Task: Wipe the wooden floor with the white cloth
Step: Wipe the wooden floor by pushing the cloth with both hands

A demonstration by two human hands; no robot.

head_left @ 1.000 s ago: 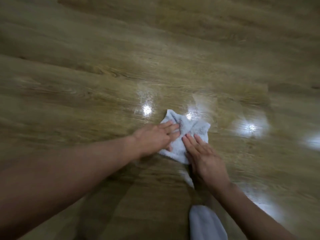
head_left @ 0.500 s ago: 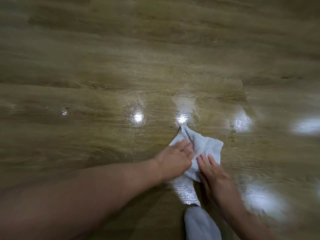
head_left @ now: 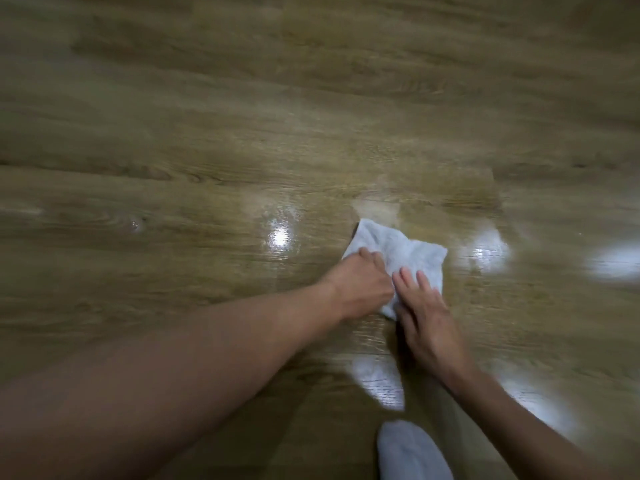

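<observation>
The white cloth [head_left: 412, 251] lies crumpled on the wooden floor [head_left: 207, 133] out in front of me, a little right of centre. Its far corner points away and its near edge is tucked under my two hands. My left hand [head_left: 360, 285] sits on the cloth's left side with the fingers curled down into the fabric, gripping a fold of it (the fingertips themselves are hidden, so I cannot tell how much cloth they have). My right hand [head_left: 427, 318] lies just beside it, close enough that the two seem to touch. It is palm down with its fingers [head_left: 403, 277] straight, pressing the near right part of the cloth flat against the floor. My left forearm [head_left: 190, 368] reaches in from the lower left corner and my right forearm [head_left: 519, 420] from the lower right, both bare. The floor is brown with a darker grain running across the view, and it shines. Bright patches of glare [head_left: 280, 237] sit left of the cloth, right of it, and on the floor just below my wrists. At the bottom edge, between my arms, the toe of a white sock [head_left: 412, 452] rests on the floor, well short of the cloth.
</observation>
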